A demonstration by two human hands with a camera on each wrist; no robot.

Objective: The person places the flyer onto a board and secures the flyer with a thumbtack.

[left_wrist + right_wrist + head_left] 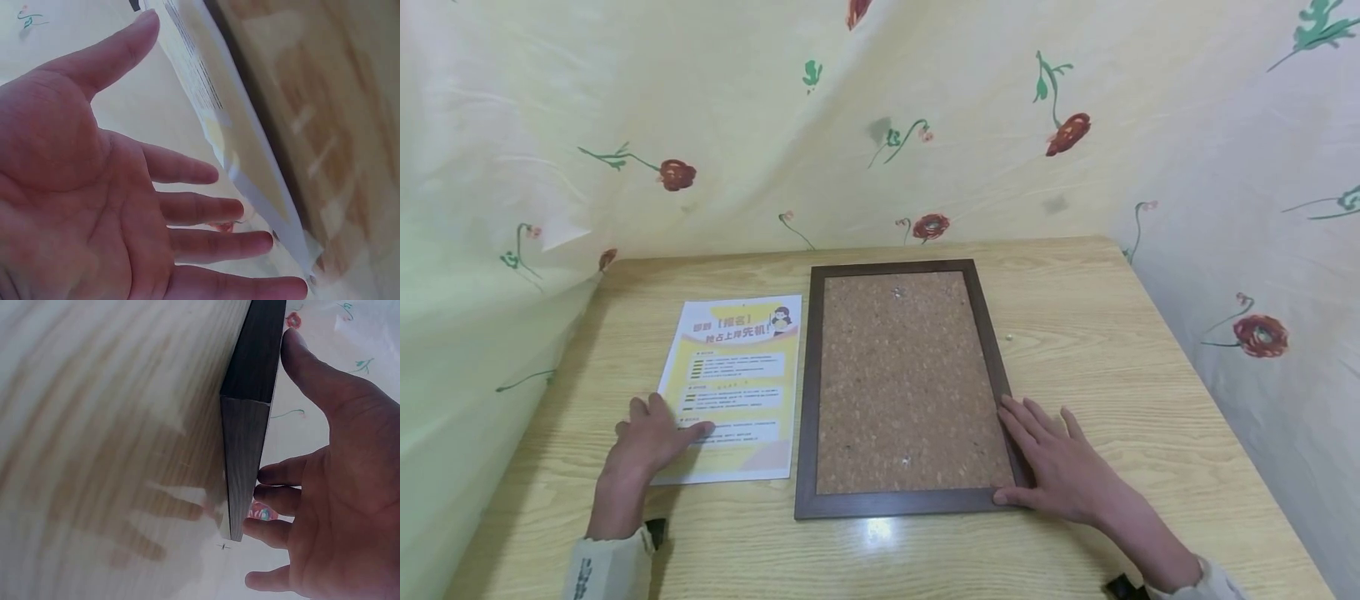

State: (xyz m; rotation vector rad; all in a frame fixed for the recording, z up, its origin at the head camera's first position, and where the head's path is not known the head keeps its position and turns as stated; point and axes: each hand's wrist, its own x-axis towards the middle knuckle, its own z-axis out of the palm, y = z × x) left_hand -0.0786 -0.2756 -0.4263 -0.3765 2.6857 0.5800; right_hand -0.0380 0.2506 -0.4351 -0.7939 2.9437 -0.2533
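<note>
A printed sheet (775, 454) in yellow and white, with a cartoon figure in its upper right corner, lies on the table. My left hand (643, 442) is at its lower left edge, thumb over the paper and fingers extended; the left wrist view shows the palm (81, 187) beside the sheet's edge. Right of the sheet lies a cork board (910, 375) in a dark wooden frame (910, 502). On the frame's lower right corner rests my right hand (1063, 467), its fingers fairly straight along the right side and thumb at the bottom edge.
Small shiny, clear pin-like pieces (898, 292) dot the cork near its top and bottom. A tiny pale object (1009, 337) lies on the wooden table (1097, 333) right of the frame. Floral cloth (737, 108) hangs behind and along both sides.
</note>
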